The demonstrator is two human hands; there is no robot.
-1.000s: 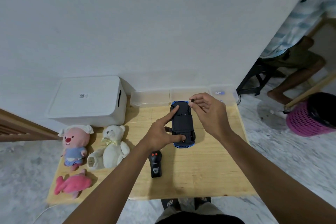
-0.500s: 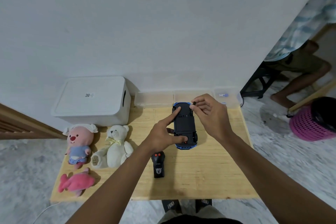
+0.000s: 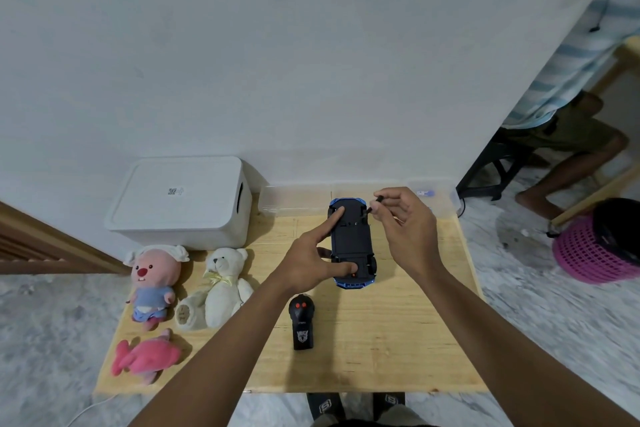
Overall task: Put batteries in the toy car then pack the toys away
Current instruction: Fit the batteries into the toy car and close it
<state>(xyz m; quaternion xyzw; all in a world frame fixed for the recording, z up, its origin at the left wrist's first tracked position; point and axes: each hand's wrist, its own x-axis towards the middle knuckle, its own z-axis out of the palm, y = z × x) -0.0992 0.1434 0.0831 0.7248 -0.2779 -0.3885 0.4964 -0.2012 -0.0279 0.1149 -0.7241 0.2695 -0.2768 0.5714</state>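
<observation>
A blue toy car (image 3: 351, 239) lies upside down on the wooden table (image 3: 398, 340), its black underside facing up. My left hand (image 3: 311, 260) holds it steady, with the index finger on the far end, the thumb on the near end and the other fingers curled at its left side. Just right of the car's far corner, my right hand (image 3: 405, 225) pinches a thin dark tool (image 3: 375, 203) whose tip points at the car. A black remote control (image 3: 303, 322) lies near the car's near end. No batteries are visible.
Three soft toys lie at the table's left: a pink-faced plush (image 3: 154, 281), a white teddy bear (image 3: 218, 288) and a pink plush (image 3: 145, 355). A white lidded storage box (image 3: 180, 198) and a clear tray (image 3: 294, 199) stand along the wall. A seated person (image 3: 568, 121) and pink basket (image 3: 595, 246) are at right.
My right hand has drawn slightly right and away from the car's far end, so the dark tool now shows between its fingers. My left hand stays on the car.
</observation>
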